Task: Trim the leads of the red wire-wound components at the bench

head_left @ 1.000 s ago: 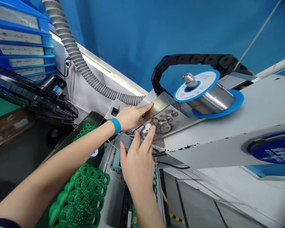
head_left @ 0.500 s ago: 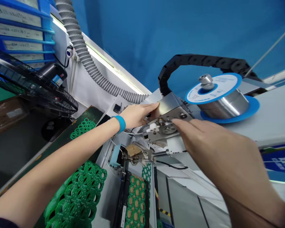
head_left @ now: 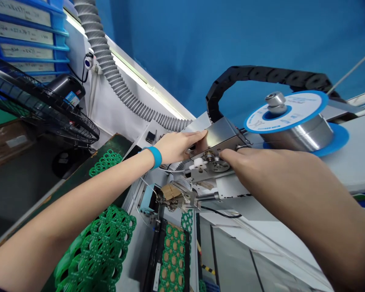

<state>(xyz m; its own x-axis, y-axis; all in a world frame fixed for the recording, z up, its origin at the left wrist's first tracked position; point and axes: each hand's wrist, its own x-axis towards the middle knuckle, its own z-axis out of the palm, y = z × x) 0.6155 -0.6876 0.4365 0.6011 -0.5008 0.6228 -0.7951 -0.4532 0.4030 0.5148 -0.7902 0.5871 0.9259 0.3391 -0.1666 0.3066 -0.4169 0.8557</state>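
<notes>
Centre frame: left hand (head_left: 176,147) grasps box (head_left: 220,133), fingers over its end. Right hand (head_left: 249,162) beside gears (head_left: 218,166); fingers' grip hidden, cannot tell.

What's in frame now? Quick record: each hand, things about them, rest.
Left hand: fingers on metal box; blue wristband on wrist
Right hand: at the box's geared face, close to the gears; grip hidden
Things: white plastic part beside gears; wire spool right of box
Rest: green boards lower left; black fan; ribbed hose; black cable chain
</notes>
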